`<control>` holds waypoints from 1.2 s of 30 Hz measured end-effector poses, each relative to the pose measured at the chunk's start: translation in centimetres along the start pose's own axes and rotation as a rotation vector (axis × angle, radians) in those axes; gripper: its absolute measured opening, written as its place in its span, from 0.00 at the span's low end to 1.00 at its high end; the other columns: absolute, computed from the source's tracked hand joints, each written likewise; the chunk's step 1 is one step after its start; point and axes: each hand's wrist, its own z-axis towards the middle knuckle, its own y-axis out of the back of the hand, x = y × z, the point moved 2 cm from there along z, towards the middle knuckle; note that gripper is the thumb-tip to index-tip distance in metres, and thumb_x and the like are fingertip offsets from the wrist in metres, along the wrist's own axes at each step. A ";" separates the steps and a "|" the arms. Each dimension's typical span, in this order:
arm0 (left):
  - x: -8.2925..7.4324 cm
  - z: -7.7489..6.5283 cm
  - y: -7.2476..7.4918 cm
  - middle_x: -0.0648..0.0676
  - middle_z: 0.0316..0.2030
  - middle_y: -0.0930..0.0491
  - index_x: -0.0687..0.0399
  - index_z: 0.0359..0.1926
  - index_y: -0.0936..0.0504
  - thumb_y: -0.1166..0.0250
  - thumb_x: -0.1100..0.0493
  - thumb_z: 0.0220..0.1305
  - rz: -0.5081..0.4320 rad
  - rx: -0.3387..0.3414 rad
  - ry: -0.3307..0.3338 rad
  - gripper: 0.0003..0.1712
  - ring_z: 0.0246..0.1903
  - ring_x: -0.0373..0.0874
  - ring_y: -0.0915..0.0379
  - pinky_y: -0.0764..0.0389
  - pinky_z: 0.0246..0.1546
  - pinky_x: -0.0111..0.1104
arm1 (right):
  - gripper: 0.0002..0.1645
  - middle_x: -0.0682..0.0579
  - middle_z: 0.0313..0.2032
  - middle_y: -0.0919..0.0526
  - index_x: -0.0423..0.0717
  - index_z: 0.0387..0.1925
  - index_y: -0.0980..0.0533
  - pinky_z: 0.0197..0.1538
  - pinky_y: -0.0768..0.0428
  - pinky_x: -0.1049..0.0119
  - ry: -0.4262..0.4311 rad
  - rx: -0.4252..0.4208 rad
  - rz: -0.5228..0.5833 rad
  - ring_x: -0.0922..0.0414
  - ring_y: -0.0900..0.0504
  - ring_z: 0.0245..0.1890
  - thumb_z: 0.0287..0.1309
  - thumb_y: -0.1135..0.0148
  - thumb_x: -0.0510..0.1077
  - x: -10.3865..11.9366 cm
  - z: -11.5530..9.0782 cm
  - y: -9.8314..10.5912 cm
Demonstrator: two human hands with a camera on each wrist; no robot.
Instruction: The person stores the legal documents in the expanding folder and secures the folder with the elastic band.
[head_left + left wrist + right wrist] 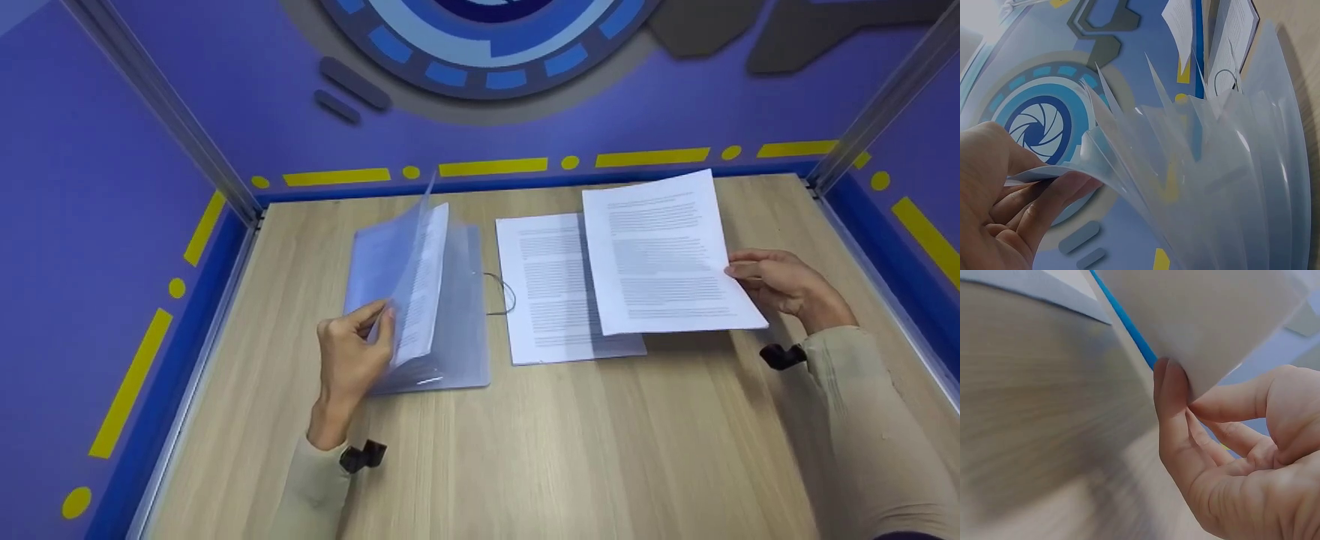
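My left hand (pixel 354 354) pinches the raised cover and pages of a translucent expanding file folder (pixel 465 330). In the left wrist view the folder's pockets (pixel 1213 185) fan out from the pinched edge, between thumb (pixel 994 149) and fingers. A printed sheet (pixel 424 285) shows inside the folder. My right hand (pixel 787 289) pinches the right edge of a printed paper (pixel 667 270), raised and tilted above the table. Beneath its left part lies a stack of printed paper (pixel 555 292), partly covered. A thin elastic loop (pixel 512 292) sticks out from the folder's right side.
The wooden table (pixel 525 450) is bounded by blue-purple panels (pixel 225 90) with yellow marks at the back and sides. Metal posts (pixel 892 97) stand at the back corners. A small black device (pixel 782 357) sits at the right wrist, another (pixel 364 455) at the left.
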 end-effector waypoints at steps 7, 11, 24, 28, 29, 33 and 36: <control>-0.1 -0.1 0.1 0.67 0.37 0.10 0.75 0.43 0.10 0.29 0.75 0.60 0.015 0.001 0.008 0.09 0.37 0.56 0.09 0.11 0.35 0.41 | 0.11 0.53 0.42 0.09 0.49 0.56 0.21 0.44 0.12 0.62 0.021 0.023 0.033 0.57 0.10 0.42 0.76 0.38 0.38 -0.1 -0.1 -0.8; -0.1 -0.1 0.0 0.68 0.37 0.10 0.76 0.43 0.10 0.29 0.75 0.60 0.007 0.003 0.009 0.10 0.37 0.56 0.09 0.13 0.37 0.27 | 0.17 0.52 0.43 0.09 0.45 0.61 0.27 0.44 0.11 0.61 0.020 0.036 0.047 0.56 0.10 0.43 0.76 0.37 0.39 0.1 0.0 -1.6; 0.0 0.1 0.0 0.68 0.37 0.10 0.75 0.43 0.10 0.29 0.75 0.60 -0.006 0.002 -0.009 0.09 0.37 0.56 0.09 0.21 0.40 0.14 | 0.27 0.47 0.45 0.10 0.39 0.68 0.37 0.42 0.11 0.60 0.034 0.084 0.177 0.53 0.10 0.43 0.76 0.37 0.36 0.6 -0.4 -4.4; 0.0 0.1 0.0 0.67 0.37 0.09 0.75 0.43 0.09 0.29 0.75 0.60 -0.002 0.005 -0.016 0.09 0.36 0.56 0.09 0.21 0.40 0.14 | 0.28 0.47 0.44 0.10 0.38 0.69 0.38 0.42 0.11 0.60 0.041 0.091 0.189 0.54 0.10 0.43 0.76 0.38 0.36 0.7 -0.2 -5.3; 0.0 0.0 0.0 0.67 0.37 0.09 0.75 0.43 0.09 0.29 0.75 0.60 -0.002 0.004 -0.017 0.09 0.36 0.56 0.09 0.21 0.40 0.14 | 0.28 0.47 0.44 0.10 0.39 0.69 0.38 0.42 0.11 0.60 0.043 0.093 0.191 0.54 0.10 0.43 0.76 0.38 0.36 0.7 -0.2 -5.5; 0.0 0.0 0.0 0.67 0.37 0.09 0.75 0.43 0.09 0.29 0.75 0.61 -0.005 0.005 -0.010 0.09 0.37 0.56 0.09 0.21 0.41 0.15 | 0.28 0.47 0.45 0.10 0.38 0.70 0.40 0.42 0.11 0.60 0.057 0.114 0.196 0.53 0.10 0.43 0.77 0.39 0.36 0.6 0.1 -6.3; 0.0 0.0 0.1 0.66 0.37 0.09 0.74 0.43 0.09 0.29 0.75 0.61 -0.004 0.008 -0.001 0.10 0.37 0.56 0.09 0.22 0.41 0.14 | 0.29 0.46 0.46 0.11 0.37 0.70 0.41 0.42 0.11 0.60 0.063 0.122 0.204 0.53 0.10 0.43 0.77 0.40 0.35 0.6 0.4 -6.9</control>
